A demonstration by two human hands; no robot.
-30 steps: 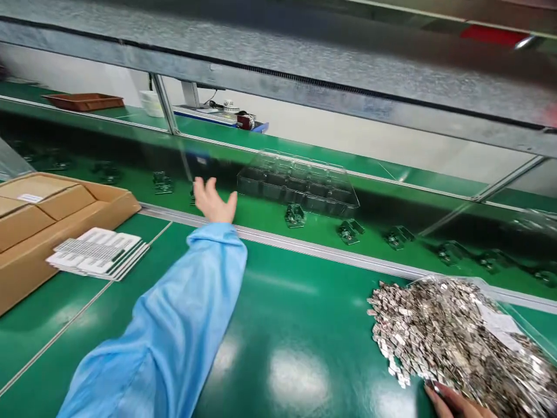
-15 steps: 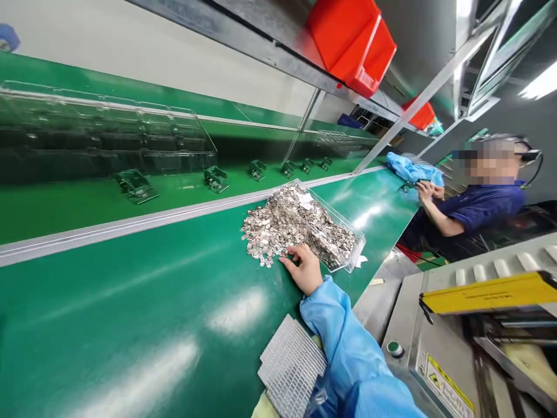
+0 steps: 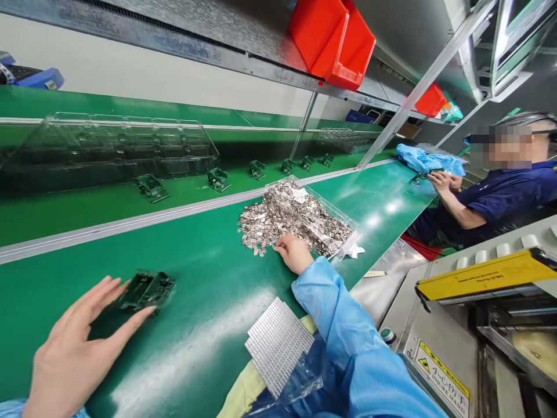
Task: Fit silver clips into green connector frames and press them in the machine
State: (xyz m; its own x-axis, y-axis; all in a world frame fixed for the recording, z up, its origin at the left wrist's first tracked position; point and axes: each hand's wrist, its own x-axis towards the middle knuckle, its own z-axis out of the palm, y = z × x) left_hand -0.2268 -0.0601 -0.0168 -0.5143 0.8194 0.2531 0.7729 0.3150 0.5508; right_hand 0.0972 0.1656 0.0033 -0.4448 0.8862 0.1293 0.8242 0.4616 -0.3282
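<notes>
A heap of small silvery metal pieces [image 3: 278,212] lies in and spills out of a clear tray at the centre. My right hand [image 3: 293,253] is at its near edge, thumb and forefinger pinched; whatever is between them is too small to make out. At the lower left, my left hand [image 3: 82,337] has thumb and fingers spread around a green circuit board assembly [image 3: 148,288]. The fingers reach both sides of the board, and it is unclear whether they touch it. A silver gridded sheet [image 3: 278,342] lies near the front edge.
More green board assemblies [image 3: 217,179] sit on the moving-line strip behind a metal rail [image 3: 108,227], with clear plastic trays [image 3: 130,142]. Red bins [image 3: 333,43] hang above. At the right are a machine with a yellow bar [image 3: 483,273] and another person [image 3: 513,191] holding a board.
My left hand has come into view at the lower left, around a board that was not in view before. My right hand's thumb and forefinger have closed together. The view has shifted slightly.
</notes>
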